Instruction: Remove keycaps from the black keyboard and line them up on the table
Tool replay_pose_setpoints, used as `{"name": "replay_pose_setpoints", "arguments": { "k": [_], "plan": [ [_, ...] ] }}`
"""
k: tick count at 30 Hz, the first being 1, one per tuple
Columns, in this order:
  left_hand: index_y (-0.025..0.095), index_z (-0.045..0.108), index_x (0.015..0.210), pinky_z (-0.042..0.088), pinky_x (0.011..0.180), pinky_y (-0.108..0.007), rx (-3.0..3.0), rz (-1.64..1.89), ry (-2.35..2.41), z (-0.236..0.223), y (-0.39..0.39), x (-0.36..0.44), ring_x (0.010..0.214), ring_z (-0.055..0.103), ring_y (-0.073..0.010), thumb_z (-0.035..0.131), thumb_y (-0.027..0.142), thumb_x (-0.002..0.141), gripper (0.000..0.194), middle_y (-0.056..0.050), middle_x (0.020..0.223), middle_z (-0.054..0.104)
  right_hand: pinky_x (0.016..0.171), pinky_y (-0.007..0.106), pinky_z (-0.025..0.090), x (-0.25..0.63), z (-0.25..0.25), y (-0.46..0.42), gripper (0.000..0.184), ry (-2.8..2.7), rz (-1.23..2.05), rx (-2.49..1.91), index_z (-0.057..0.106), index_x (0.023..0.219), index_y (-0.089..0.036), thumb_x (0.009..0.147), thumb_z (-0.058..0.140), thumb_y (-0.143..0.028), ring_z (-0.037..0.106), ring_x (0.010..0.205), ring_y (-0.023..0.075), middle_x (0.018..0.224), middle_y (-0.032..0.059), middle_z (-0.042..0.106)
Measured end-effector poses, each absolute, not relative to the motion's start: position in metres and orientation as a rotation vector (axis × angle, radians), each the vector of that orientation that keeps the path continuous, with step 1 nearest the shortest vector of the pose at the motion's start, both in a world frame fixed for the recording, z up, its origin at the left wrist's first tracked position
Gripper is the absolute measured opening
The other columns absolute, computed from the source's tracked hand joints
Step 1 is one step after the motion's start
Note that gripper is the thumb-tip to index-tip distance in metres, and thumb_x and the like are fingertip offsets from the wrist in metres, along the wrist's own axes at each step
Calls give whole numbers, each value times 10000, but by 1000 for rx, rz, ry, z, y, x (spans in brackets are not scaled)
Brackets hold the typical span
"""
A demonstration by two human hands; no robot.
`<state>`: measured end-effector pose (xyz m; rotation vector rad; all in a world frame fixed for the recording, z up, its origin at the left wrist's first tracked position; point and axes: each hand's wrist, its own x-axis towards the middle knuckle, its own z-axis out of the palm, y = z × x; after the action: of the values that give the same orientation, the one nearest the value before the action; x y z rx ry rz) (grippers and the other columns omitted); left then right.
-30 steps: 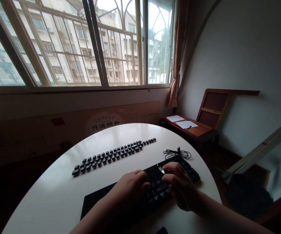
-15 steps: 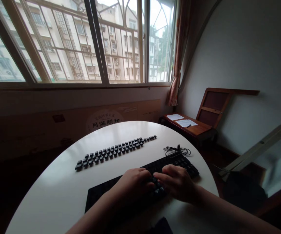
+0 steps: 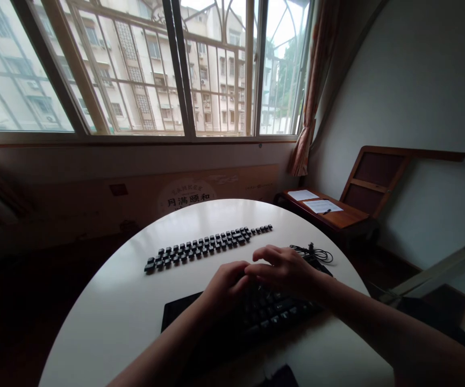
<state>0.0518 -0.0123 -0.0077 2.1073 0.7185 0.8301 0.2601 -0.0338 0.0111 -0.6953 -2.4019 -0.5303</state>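
A black keyboard (image 3: pixel 274 317) lies on the white round table, its left part without visible keys and its right part bearing keycaps. My left hand (image 3: pixel 228 279) is above its far middle edge, fingers bent and pressed together. My right hand (image 3: pixel 283 269) meets it from the right, its fingertips touching the left hand's fingers. One right finger is bent up apart from the rest. Whatever is between the fingertips is too small and dark to make out. Beyond the hands, loose black keycaps (image 3: pixel 200 248) stand in slanting rows.
A coiled black cable (image 3: pixel 316 253) lies at the keyboard's far right corner. Something dark (image 3: pixel 283 376) sits at the near table edge. The white table (image 3: pixel 95 317) has a curved rim. A wooden chair (image 3: pixel 353 215) with papers (image 3: pixel 323 206) and a pen stands beyond, under the window.
Both hands have moved away from over the keys toward the keyboard's far edge and come together at the fingertips. More of the keycaps on the keyboard now show. The view has turned slightly left.
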Motion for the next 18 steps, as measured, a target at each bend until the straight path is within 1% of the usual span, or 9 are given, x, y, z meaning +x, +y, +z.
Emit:
{"name": "replay_pose_setpoints", "arguments": {
  "k": [2,3,6,8,9,11,13,15,18],
  "plan": [
    [138,649,883,444,677,-269,1996,906,716,-11,-7,50,733,572,-181,514,432,907,324,-56,803,654,616,225,472,256,18,-23,178,-2429,-519,-655,654,1084,-214,985,516,-264,616,798,139,1000,47,646],
    [135,646,927,436,643,-263,1927,941,720,-14,-4,50,694,554,-170,497,471,913,368,-46,771,630,635,232,486,254,22,-17,174,-2429,-514,-637,655,1081,-209,984,521,-263,625,813,144,1007,49,653],
    [116,609,1089,377,525,-242,1701,1002,759,-26,4,49,542,451,-131,410,572,921,525,16,637,505,716,261,521,258,35,10,156,-2290,-453,-677,668,1064,-214,963,569,-279,645,863,162,1020,57,664],
    [103,609,1103,356,506,-241,1628,996,821,-32,8,49,509,413,-125,380,577,923,556,38,590,447,777,292,531,264,41,35,169,-2128,-354,-775,674,1063,-213,940,610,-308,653,880,174,1017,64,666],
    [104,624,1081,364,519,-246,1635,980,859,-34,9,49,517,423,-129,384,561,924,540,36,586,448,798,308,529,268,41,48,176,-2088,-323,-823,676,1063,-215,930,623,-316,656,896,186,1025,67,670],
    [121,665,1003,404,584,-266,1723,931,930,-35,9,48,584,492,-150,405,508,927,473,5,627,520,804,309,522,274,35,73,164,-2096,-282,-931,688,1051,-213,915,643,-294,666,880,188,1032,65,683],
    [146,695,937,436,686,-289,1869,859,969,-33,6,47,704,571,-180,420,448,930,409,-35,737,625,785,294,512,277,19,91,155,-2200,-233,-1096,700,1045,-215,904,651,-258,673,873,187,1037,59,694],
    [165,711,889,437,760,-298,2010,768,976,-29,3,47,800,609,-200,437,396,928,360,-49,836,685,768,281,499,279,-1,101,165,-2302,-185,-1290,708,1054,-235,900,648,-246,674,885,188,1068,47,696],
    [172,712,851,434,747,-280,2107,674,990,-26,0,46,790,622,-194,467,345,916,307,-40,821,703,737,272,491,283,-27,106,161,-2341,-136,-1399,726,1035,-245,894,651,-265,681,845,186,1042,40,706]
  ]
}}
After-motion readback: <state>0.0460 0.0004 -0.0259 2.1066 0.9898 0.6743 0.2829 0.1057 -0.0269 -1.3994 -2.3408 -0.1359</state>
